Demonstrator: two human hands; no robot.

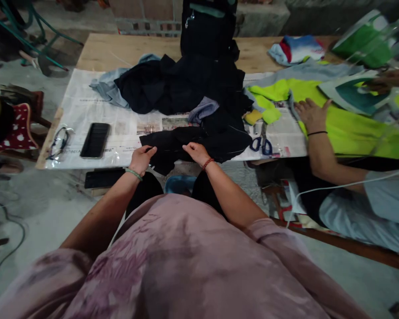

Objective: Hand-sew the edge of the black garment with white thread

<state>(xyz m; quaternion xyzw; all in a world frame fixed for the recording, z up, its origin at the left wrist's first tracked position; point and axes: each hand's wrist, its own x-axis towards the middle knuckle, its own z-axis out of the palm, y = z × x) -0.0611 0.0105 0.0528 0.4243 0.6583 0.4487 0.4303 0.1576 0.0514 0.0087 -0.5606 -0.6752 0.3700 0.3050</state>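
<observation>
A dark cloth garment [176, 138] lies along the table's near edge, part of it hanging over. My left hand [142, 158], with a green bangle at the wrist, pinches its left end between thumb and fingers. My right hand [197, 153], wearing a reddish beaded bracelet, grips the same fabric a little further right. Between the two hands the cloth is stretched fairly flat. The garment runs into a larger heap of dark clothing [166, 86] behind it. A greyish-purple piece of cloth [203, 109] pokes out from that heap.
On the newspaper-covered table [123, 128] lie a phone [95, 140], glasses [60, 141] and blue-handled scissors [262, 144]. A black bag [209, 31] stands at the back. To the right, a co-worker's hand [310, 115] presses neon-yellow fabric [349, 133] beside an iron [355, 94].
</observation>
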